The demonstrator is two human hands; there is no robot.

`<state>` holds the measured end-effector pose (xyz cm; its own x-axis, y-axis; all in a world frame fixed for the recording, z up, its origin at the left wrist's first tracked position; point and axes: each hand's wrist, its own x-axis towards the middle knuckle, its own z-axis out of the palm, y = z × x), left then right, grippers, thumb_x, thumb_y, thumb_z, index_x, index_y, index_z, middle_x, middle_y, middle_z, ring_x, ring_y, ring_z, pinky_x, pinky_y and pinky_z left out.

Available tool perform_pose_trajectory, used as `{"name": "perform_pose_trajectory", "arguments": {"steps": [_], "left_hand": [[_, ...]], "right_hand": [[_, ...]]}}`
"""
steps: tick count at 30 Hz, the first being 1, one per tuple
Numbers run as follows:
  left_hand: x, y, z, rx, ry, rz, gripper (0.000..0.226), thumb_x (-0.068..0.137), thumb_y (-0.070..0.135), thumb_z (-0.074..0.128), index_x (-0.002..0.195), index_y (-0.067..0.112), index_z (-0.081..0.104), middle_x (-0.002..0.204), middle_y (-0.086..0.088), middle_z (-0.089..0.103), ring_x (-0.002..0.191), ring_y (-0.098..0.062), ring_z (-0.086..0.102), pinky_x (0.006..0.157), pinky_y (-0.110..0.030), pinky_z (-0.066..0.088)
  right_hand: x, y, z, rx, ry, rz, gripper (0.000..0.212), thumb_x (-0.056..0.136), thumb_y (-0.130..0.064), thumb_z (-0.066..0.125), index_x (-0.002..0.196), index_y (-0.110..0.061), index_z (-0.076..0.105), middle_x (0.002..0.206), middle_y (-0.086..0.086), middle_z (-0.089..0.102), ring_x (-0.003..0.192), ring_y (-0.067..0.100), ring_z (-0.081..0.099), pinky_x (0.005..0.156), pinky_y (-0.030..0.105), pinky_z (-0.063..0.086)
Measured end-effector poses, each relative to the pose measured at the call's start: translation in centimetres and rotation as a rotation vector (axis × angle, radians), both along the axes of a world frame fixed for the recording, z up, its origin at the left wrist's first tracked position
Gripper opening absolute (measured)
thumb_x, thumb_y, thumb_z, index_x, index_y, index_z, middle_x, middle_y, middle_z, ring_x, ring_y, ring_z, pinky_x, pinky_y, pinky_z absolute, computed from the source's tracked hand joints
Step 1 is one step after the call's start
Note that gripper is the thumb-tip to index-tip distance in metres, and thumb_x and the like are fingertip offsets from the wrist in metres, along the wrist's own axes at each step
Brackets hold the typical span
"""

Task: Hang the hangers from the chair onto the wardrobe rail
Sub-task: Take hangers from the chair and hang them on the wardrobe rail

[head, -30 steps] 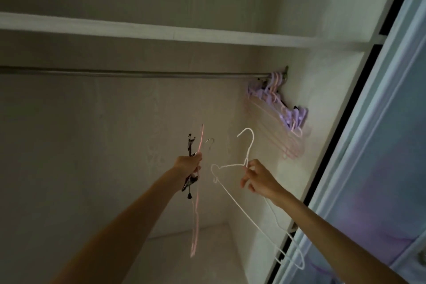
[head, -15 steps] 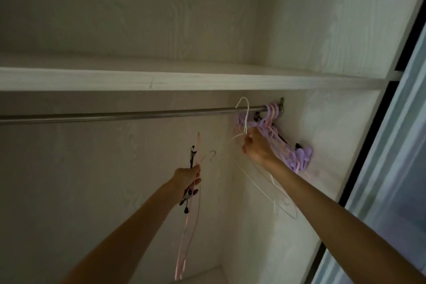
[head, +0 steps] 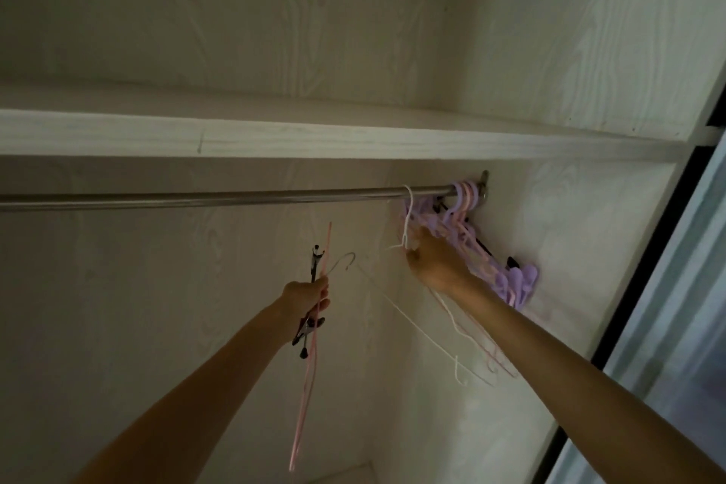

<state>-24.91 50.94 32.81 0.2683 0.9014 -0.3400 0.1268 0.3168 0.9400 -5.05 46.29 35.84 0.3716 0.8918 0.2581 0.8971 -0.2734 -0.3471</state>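
Inside a dim wardrobe, a steel rail (head: 220, 198) runs beneath a pale shelf (head: 314, 139). At lower left, the left hand (head: 308, 297) is closed around a bundle of hangers (head: 312, 310): a long pink one hanging down, a black clip hanger and a thin wire one whose hook points right. Further right, a white hanger (head: 408, 216) has its hook over the rail, its frame slanting down to the right; the right hand (head: 434, 267) grips it just below the neck, fingers curled. At the rail's right end, a cluster of purple and pink hangers (head: 487, 248) hangs against the side wall.
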Motion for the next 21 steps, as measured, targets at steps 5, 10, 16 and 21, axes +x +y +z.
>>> {"name": "perform_pose_trajectory", "arguments": {"steps": [5, 10, 16, 21], "left_hand": [[0.3, 0.8, 0.4, 0.027, -0.022, 0.01, 0.03, 0.097, 0.019, 0.049, 0.068, 0.01, 0.048, 0.066, -0.003, 0.049, 0.034, -0.004, 0.049, 0.038, -0.013, 0.034], [0.7, 0.6, 0.6, 0.04, -0.036, 0.008, 0.031, 0.097, 0.02, 0.049, 0.068, 0.01, 0.048, 0.067, -0.003, 0.05, 0.049, -0.009, 0.051, 0.049, -0.017, 0.031], [0.7, 0.3, 0.5, 0.05, 0.002, 0.026, 0.031, 0.096, 0.018, 0.049, 0.067, 0.009, 0.047, 0.065, -0.004, 0.049, 0.024, 0.0, 0.046, 0.028, -0.01, 0.028], [0.6, -0.2, 0.7, 0.067, -0.002, 0.016, 0.033, 0.097, 0.017, 0.049, 0.065, 0.009, 0.047, 0.064, -0.004, 0.047, 0.035, -0.006, 0.05, 0.028, -0.01, 0.028]], "right_hand": [[-0.5, -0.9, 4.1, 0.403, -0.362, 0.14, 0.036, 0.095, -0.022, 0.045, 0.128, -0.008, 0.045, 0.117, 0.013, 0.059, 0.105, 0.029, 0.057, 0.076, 0.034, 0.044], [0.7, 1.6, 5.5, 0.264, -0.522, 0.145, 0.046, 0.091, -0.021, 0.053, 0.134, -0.009, 0.044, 0.131, 0.011, 0.051, 0.121, 0.03, 0.046, 0.095, 0.041, 0.038], [2.9, 1.1, 6.1, 0.291, -0.67, 0.073, 0.026, 0.076, -0.018, 0.066, 0.102, -0.012, 0.066, 0.1, 0.007, 0.065, 0.095, 0.028, 0.058, 0.079, 0.037, 0.043], [5.2, -0.1, 7.0, 0.213, -0.676, -0.012, 0.037, 0.081, -0.01, 0.06, 0.118, -0.012, 0.06, 0.115, 0.011, 0.059, 0.11, 0.032, 0.049, 0.096, 0.041, 0.033]]}}
